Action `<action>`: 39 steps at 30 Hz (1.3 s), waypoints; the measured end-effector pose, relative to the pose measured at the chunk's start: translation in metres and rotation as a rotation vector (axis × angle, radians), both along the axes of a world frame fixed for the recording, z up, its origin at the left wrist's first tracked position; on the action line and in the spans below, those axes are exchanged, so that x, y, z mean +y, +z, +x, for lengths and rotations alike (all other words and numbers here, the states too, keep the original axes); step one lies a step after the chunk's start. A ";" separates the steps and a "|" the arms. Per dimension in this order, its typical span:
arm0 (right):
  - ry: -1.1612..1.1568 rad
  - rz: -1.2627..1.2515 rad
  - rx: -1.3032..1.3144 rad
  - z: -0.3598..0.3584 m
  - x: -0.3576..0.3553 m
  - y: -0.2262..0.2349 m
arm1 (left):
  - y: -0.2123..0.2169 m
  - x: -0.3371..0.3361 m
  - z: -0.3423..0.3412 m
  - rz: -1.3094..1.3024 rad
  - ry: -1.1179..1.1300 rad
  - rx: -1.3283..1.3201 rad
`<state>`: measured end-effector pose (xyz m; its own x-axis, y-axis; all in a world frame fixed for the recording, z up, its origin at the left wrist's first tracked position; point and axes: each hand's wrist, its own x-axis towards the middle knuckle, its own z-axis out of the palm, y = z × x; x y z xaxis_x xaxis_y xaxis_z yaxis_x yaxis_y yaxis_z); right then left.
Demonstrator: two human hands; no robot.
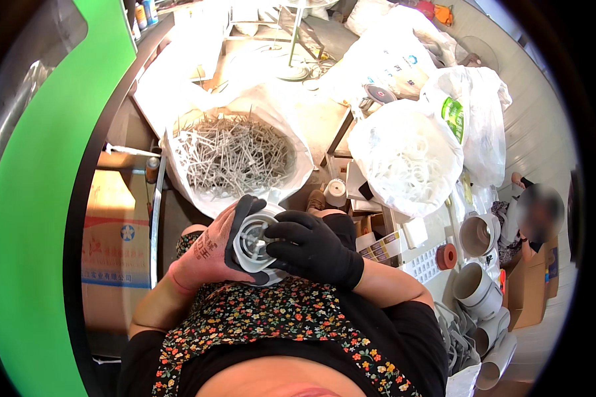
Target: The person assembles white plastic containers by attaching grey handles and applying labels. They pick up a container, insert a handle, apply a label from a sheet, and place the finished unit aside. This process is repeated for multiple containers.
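A round white plastic part (pixel 250 246), hollow with thin ribs inside, is held in front of my apron with its open face up. My left hand (pixel 213 250), in a pink glove with black fingers, wraps round its left side. My right hand (pixel 314 246), in a black glove, is closed on the right side, its fingertips bent over the rim into the opening. The right fingers hide part of the inside. Just beyond my hands stands a white sack (pixel 303 151) heaped with thin white plastic sticks (pixel 235 155).
To the right, a white bag (pixel 371 135) holds pale rings (pixel 414 159). Large grey-white cylinders (pixel 478 291) and a red-brown ring (pixel 446 257) lie nearer. A green panel (pixel 30 212) and a cardboard box (pixel 116 238) flank my left. Another person (pixel 506 228) is at far right.
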<state>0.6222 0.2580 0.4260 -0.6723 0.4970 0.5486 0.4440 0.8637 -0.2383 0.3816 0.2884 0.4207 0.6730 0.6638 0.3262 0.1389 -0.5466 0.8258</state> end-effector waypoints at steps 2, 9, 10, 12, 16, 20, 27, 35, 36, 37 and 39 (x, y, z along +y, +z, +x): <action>0.004 -0.032 -0.029 0.003 0.004 0.000 | -0.009 0.000 0.007 -0.025 0.071 -0.028; 0.010 0.040 -0.176 0.018 0.010 0.019 | -0.013 0.017 0.040 0.085 0.100 0.021; -0.005 0.037 -0.193 0.019 0.010 0.014 | -0.012 0.018 0.046 0.120 0.078 0.010; -0.036 0.030 -0.225 0.020 0.012 0.006 | -0.012 0.020 0.051 0.154 0.076 0.037; 0.003 0.101 -0.068 0.026 0.015 0.001 | -0.011 0.016 0.059 0.111 0.087 0.056; 0.045 0.067 -0.047 0.039 0.014 -0.012 | -0.003 0.011 0.075 0.128 0.043 0.067; 0.050 0.026 -0.062 0.049 0.002 -0.033 | -0.010 0.011 0.091 0.209 -0.080 0.213; -0.005 -0.055 -0.046 0.053 -0.004 -0.038 | -0.013 0.014 0.100 0.290 -0.112 0.298; -0.010 -0.038 -0.009 0.055 -0.002 -0.039 | -0.016 0.015 0.099 0.317 -0.083 0.304; -0.018 -0.020 0.025 0.059 0.002 -0.041 | -0.017 0.021 0.096 0.268 -0.009 0.277; -0.158 -0.004 0.131 0.076 0.006 -0.040 | -0.019 0.035 0.084 0.161 0.141 0.215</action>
<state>0.6980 0.2642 0.3862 -0.5084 0.5932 0.6241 0.5392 0.7845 -0.3064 0.4656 0.3236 0.4018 0.6428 0.7071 0.2945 0.3854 -0.6309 0.6734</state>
